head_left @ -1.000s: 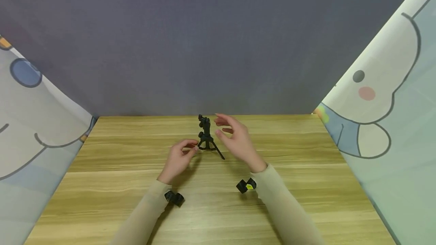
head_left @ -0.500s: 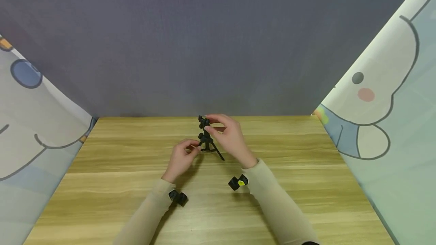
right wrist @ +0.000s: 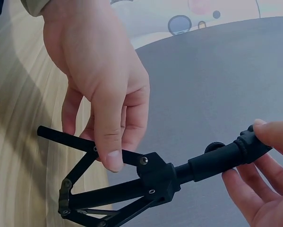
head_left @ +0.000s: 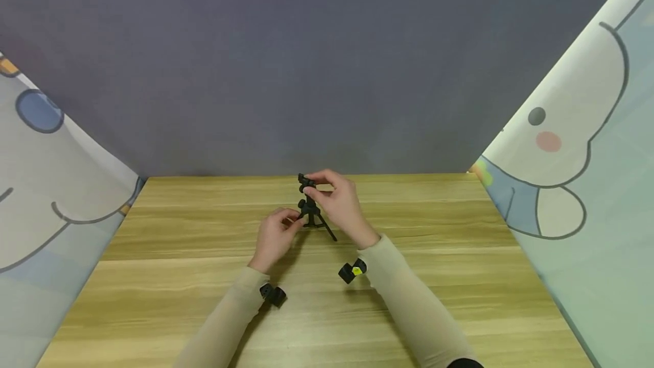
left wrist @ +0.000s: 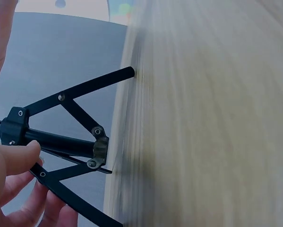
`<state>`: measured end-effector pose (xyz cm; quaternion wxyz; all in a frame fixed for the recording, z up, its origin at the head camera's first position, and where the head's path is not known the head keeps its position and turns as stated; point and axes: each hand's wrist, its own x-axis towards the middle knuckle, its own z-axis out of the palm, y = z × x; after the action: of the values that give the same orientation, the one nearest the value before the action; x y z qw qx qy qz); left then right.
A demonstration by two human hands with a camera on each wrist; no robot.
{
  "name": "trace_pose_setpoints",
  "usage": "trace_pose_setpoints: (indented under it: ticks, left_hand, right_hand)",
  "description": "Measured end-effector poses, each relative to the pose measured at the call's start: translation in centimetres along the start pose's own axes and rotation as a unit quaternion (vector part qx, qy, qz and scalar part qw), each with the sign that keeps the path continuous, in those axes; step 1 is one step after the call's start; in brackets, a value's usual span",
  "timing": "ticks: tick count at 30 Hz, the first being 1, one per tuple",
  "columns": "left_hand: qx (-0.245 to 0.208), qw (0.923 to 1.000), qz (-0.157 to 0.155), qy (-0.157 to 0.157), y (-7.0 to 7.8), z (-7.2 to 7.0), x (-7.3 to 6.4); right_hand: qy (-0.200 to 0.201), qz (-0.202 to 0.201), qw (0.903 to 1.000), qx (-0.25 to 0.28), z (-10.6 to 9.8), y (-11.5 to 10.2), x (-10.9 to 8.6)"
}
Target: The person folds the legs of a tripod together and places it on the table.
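A small black tripod (head_left: pixel 310 209) stands upright on the wooden table with its legs spread, toward the back edge. My left hand (head_left: pixel 274 237) pinches one of its legs; in the right wrist view the thumb (right wrist: pixel 114 160) lies across that leg near the hub. Up at the top, my right hand (head_left: pixel 341 200) grips the tripod's head section between thumb and fingers. The left wrist view shows the legs and braces (left wrist: pixel 80 115) folded out around the centre column (left wrist: pixel 61 142). A round knob (right wrist: pixel 214 147) sticks out beside the upper column.
The wooden table (head_left: pixel 327 311) ends at a dark grey backdrop (head_left: pixel 306 72). Cartoon-printed panels (head_left: pixel 562 186) stand at both sides. Each sleeve carries a small black wrist camera (head_left: pixel 352 271).
My right hand has moved left from beside the tripod and taken hold of its head. My left hand has shifted slightly right, onto the leg. The tripod stays in place.
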<state>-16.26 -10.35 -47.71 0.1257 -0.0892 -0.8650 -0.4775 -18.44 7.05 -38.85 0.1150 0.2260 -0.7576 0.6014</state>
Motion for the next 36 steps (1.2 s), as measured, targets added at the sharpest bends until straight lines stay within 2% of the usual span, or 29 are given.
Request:
trace_pose_setpoints:
  ticks: [9, 15, 19, 28, 36]
  left_hand:
    - [0.043, 0.9986, 0.003, 0.03, 0.7, 0.4, 0.4]
    - [0.046, 0.9968, 0.016, 0.063, 1.2, 0.6, 0.3]
    - [0.028, 0.9972, 0.013, 0.068, 1.5, 0.7, 0.2]
    - [-0.02, 0.9977, -0.033, 0.056, 1.4, 0.7, -0.2]
    - [-0.069, 0.995, -0.058, 0.041, 1.0, 0.6, -0.3]
  right_hand:
    - [0.009, -0.004, 0.9999, -0.009, -0.2, -0.1, 0.2]
    - [0.016, 0.01, 0.9998, 0.0, -0.1, -0.1, 0.3]
    - [0.027, 0.019, 0.9995, -0.001, -0.1, -0.2, 0.3]
    - [0.025, 0.013, 0.9996, 0.002, 0.1, -0.1, 0.3]
    - [0.016, 0.005, 0.9997, 0.02, 0.0, 0.4, 0.3]
